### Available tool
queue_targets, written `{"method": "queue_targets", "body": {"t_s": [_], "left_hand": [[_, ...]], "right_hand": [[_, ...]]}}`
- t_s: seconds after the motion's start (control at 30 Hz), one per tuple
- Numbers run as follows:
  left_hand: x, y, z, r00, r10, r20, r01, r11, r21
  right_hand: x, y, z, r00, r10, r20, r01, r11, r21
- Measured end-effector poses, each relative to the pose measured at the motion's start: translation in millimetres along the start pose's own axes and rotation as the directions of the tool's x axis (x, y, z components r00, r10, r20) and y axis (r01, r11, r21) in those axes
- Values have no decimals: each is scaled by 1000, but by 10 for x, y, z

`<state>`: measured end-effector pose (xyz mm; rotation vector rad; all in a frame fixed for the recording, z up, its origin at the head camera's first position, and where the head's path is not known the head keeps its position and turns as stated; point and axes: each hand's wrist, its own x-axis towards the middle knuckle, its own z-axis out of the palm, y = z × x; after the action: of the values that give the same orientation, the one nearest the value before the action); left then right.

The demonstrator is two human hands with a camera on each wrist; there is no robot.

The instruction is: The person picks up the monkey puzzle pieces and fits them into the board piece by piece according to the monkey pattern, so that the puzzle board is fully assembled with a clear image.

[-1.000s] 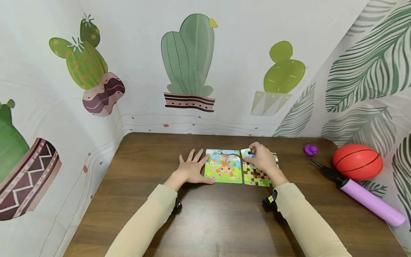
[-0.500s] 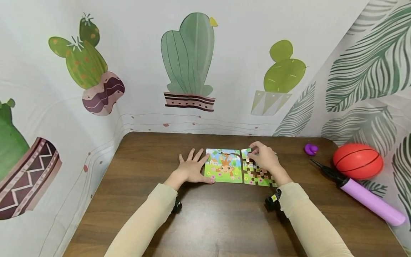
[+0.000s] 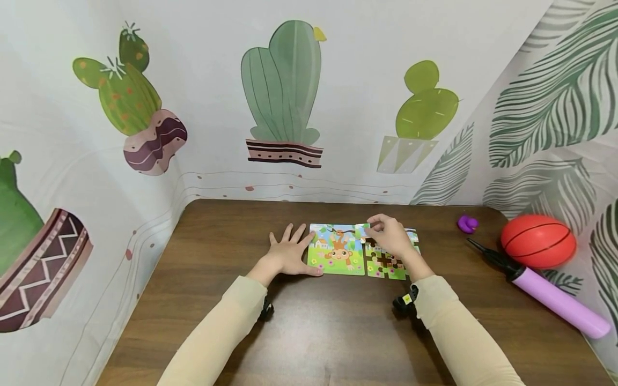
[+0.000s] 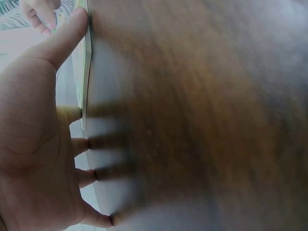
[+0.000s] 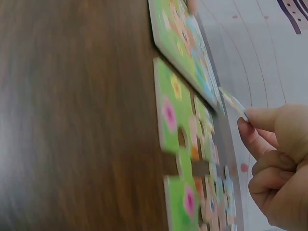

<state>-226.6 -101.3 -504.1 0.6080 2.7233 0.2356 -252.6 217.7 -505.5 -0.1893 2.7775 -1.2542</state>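
Observation:
A square monkey-picture puzzle board (image 3: 338, 264) lies flat near the back of the table. My left hand (image 3: 285, 255) is spread at its left side, fingertips on the table and thumb resting at the board's lower left edge. Between thumb and index finger, my right hand (image 3: 393, 237) pinches a puzzle piece (image 5: 234, 103). That piece is raised and tilted at the board's upper right corner. Right of the board lie several puzzle pieces (image 3: 388, 268), laid close together with gaps between some; the right hand hides part of them.
Farther right are a purple rubber duck (image 3: 467, 224), a red ball (image 3: 538, 242) marked like a basketball, and a purple hand pump (image 3: 555, 300) with a black nozzle. A cloth printed with cacti and leaves (image 3: 282, 96) hangs behind the brown table (image 3: 309, 327).
The right hand first pinches a piece among those on the right, shifts slightly right, then carries it left to the board's upper right corner. The left hand stays in place.

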Motion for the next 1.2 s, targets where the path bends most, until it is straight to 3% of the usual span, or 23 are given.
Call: {"method": "queue_targets", "body": {"t_s": [0.27,0.5,0.83,1.2], "left_hand": [[4,-14,10,1000,-16,1,16,1000,3],[-2,-6,12,1000,-18,11,18,1000,-3],[20,-9,15,1000,-21,8,21,1000,7],[17,-18,30,1000,-7,13,7,1000,12]], "right_hand": [[76,-147,318,998,-26,61,23,999,49],[123,-302,563,994,-8,105,-4,994,106],[238,-520,749,997,7,79,-10,999,42],[274,-587,876,999,42,28,-42,999,-2]]}}
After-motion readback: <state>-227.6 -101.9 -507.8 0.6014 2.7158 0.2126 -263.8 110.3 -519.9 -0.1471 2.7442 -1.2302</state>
